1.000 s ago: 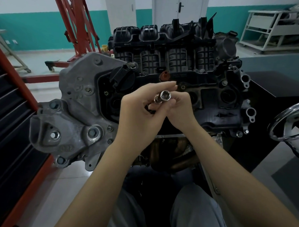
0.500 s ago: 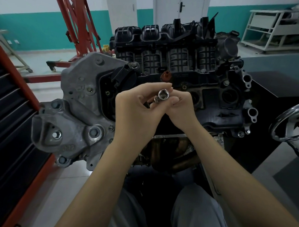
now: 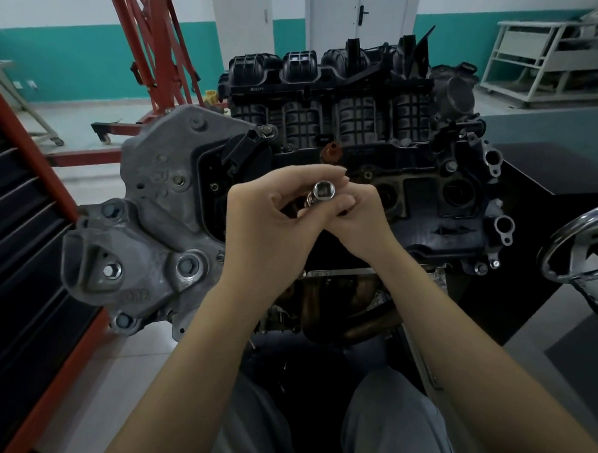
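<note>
We hold a chrome socket (image 3: 322, 190) mid-scene, just on the near side of the engine (image 3: 355, 128), its open end turned toward us. A second bright piece touches it on the left, and we cannot tell what it is. Our left hand (image 3: 277, 227) arches its fingers over the top, our right hand (image 3: 362, 216) curls round from below, and the two press together, pinching the socket between them. We judge it small, stiff, dense and slick on its polished wall, so the grip belongs round the barrel, not the rim. A grey bracket (image 3: 160, 212) lies left, a handwheel (image 3: 586, 248) right, a red hoist (image 3: 160, 54) far left.
</note>
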The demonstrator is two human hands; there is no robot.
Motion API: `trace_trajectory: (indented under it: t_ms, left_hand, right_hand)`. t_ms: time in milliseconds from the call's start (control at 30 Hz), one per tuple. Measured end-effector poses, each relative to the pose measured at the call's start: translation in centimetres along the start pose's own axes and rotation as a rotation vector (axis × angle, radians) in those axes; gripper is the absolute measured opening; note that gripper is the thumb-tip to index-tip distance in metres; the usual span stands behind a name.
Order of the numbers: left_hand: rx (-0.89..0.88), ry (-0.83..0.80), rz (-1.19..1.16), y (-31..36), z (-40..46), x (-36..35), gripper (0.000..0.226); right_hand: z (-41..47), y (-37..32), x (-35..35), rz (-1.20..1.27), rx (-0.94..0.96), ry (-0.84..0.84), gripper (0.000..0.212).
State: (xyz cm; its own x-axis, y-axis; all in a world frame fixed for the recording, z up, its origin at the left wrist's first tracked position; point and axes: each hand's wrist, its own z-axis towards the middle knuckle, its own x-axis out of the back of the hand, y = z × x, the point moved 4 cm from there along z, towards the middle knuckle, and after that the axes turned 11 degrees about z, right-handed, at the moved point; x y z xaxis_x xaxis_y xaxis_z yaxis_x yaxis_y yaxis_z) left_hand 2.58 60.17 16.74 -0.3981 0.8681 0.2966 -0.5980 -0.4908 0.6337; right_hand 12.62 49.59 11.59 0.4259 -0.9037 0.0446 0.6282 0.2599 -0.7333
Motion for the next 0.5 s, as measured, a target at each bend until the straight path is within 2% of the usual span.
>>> trace_trajectory:
  t_ms: [100, 167, 267, 367, 500]
  left_hand:
    - [-0.001, -0.098, -0.119, -0.29, 0.01, -0.06, 0.032]
    - [-0.015, -0.166, -0.152, -0.28, 0.01, -0.3, 0.034]
    - [-0.002, -0.086, -0.022, -0.23, 0.04, -0.38, 0.032]
    - [0.036, 0.035, 0.017, -0.42, -0.04, -0.1, 0.029]
    - [0.025, -0.072, -0.112, -0.44, -0.06, -0.27, 0.034]
  right_hand:
    - [-0.05, -0.1, -0.06, 0.001, -0.019, -0.031, 0.023]
    - [-0.01, 0.3, 0.25, 0.01, -0.024, 0.012, 0.027]
    - [0.06, 0.74, 0.41, -0.012, -0.026, 0.044, 0.031]
    - [-0.02, 0.56, 0.38, 0.004, 0.002, 0.038, 0.025]
    - [-0.07, 0.02, 0.0, 0.012, 0.011, -0.051, 0.023]
